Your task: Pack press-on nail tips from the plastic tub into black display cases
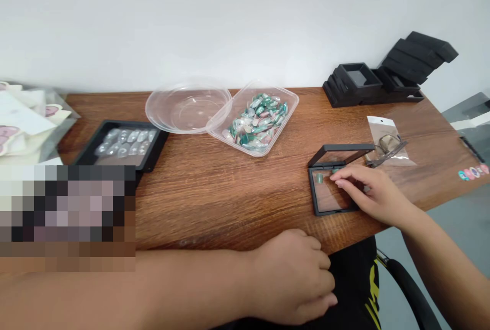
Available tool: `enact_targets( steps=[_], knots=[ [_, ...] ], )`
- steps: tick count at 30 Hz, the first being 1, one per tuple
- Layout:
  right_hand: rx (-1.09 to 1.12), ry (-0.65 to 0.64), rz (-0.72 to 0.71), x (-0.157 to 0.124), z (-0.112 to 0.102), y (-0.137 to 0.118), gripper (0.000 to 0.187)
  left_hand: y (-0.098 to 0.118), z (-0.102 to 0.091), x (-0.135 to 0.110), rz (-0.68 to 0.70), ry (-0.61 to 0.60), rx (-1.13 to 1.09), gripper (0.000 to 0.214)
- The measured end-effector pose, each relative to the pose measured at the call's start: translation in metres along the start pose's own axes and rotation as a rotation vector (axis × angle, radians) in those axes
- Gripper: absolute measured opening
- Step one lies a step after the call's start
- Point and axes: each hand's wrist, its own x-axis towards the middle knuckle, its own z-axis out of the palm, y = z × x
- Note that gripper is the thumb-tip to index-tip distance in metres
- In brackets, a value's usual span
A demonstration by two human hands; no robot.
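Note:
My right hand (369, 192) reaches over a small open black frame box (315, 202) near the table's front right, its lid (340, 148) raised behind. The fingers are bunched together, their tips on a small green nail piece (336, 171) inside the box. A second green piece (319, 178) lies just left of it. My left hand (296, 274) rests at the front edge of the wooden table (229, 192), fingers curled under so their inside is hidden. A clear tub (254, 122) full of green, white and pink nail pieces stands behind, in the middle.
A round clear lid (187, 108) leans on the tub. A black tray of pale nails (122, 141) sits left, paper packets (23, 121) beyond it. Stacked black boxes (390, 77) stand back right, with a small plastic bag (386, 141) nearer. Coloured nails (472, 172) lie at the right edge.

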Motion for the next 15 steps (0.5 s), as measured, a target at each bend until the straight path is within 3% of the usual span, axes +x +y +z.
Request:
enact_targets(
  steps=[5,15],
  knots=[
    [-0.053,-0.037,0.026,0.008,-0.004,-0.001,0.019,-0.001,-0.001,0.000,-0.007,-0.001,-0.020,0.028],
    [-0.080,0.099,0.099,0.000,0.001,0.009,0.017,0.000,0.001,-0.001,-0.005,0.009,-0.030,0.028]
  ],
)
